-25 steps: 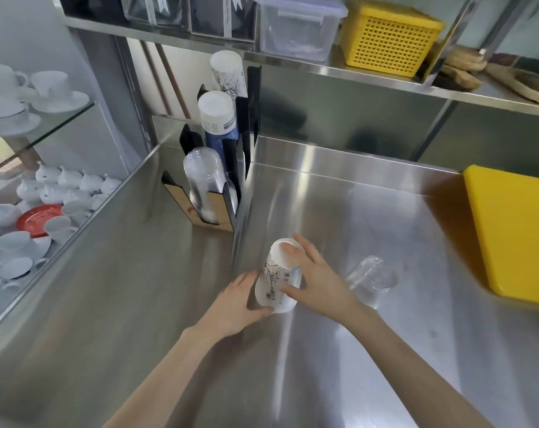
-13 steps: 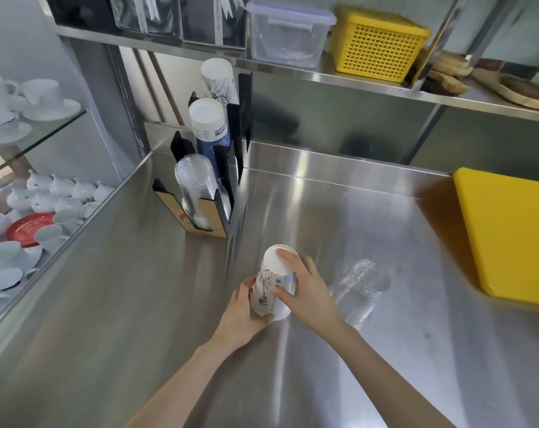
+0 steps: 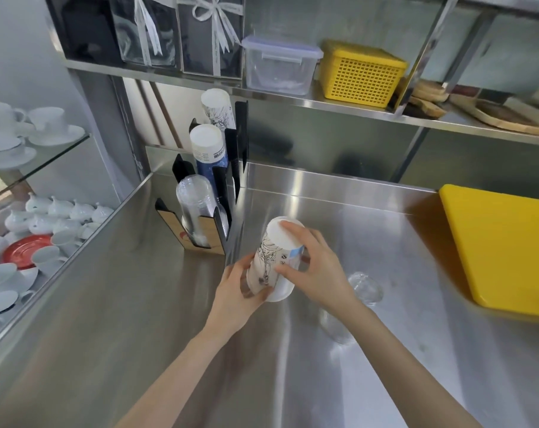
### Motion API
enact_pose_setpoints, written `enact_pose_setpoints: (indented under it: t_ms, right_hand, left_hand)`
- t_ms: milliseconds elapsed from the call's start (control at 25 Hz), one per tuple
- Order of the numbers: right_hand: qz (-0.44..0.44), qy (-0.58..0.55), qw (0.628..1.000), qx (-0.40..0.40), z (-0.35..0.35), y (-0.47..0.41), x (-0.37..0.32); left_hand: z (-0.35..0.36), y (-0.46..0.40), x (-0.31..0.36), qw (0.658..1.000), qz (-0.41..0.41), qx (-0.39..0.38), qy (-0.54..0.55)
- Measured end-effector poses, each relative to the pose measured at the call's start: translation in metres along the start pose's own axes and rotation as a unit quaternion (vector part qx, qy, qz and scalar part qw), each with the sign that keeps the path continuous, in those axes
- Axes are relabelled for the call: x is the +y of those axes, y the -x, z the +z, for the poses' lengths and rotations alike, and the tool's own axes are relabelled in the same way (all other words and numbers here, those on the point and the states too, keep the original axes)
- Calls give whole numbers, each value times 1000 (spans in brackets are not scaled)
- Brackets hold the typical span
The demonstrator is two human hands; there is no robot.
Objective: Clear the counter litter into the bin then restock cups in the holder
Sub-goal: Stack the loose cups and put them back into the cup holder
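A stack of white paper cups with a black line drawing is held upside down and tilted, just above the steel counter. My left hand grips its lower rim end and my right hand wraps its upper side. The black cup holder stands at the counter's back left corner with a clear cup stack, a white and blue stack and a printed white stack. Clear plastic cups lie on the counter behind my right wrist.
A yellow board lies at the right. The shelf above carries a clear lidded box, a yellow basket and wooden boards. White china cups and a red saucer fill glass shelves at the left.
Both hands have lifted the paper cup stack slightly off the counter and tilted it more upright. The view has shifted, so the holder appears nearer.
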State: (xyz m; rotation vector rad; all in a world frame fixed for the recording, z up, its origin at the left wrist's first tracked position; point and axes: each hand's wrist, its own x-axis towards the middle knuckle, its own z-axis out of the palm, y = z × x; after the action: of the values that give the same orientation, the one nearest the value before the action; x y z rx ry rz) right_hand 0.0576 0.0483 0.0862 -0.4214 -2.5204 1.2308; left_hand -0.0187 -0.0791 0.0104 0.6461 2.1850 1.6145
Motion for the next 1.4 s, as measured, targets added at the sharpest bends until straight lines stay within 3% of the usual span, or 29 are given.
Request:
enact_pose_setpoints:
  t_ms: [440, 600, 1080, 1400]
  right_hand:
    - [-133, 10, 991, 26, -35, -56, -79]
    - [-174, 15, 984, 30, -43, -88, -103]
    - [-223, 12, 972, 66, -39, -219, -145]
    - [-206, 35, 976, 62, -23, -297, -129]
  left_hand:
    - [-63, -50, 81, 988, 134, 79, -21]
    - [-85, -76, 104, 984, 144, 103, -7]
    - [-157, -191, 162, 970, 179, 126, -105]
    - [-170, -266, 148, 977, 144, 93, -129]
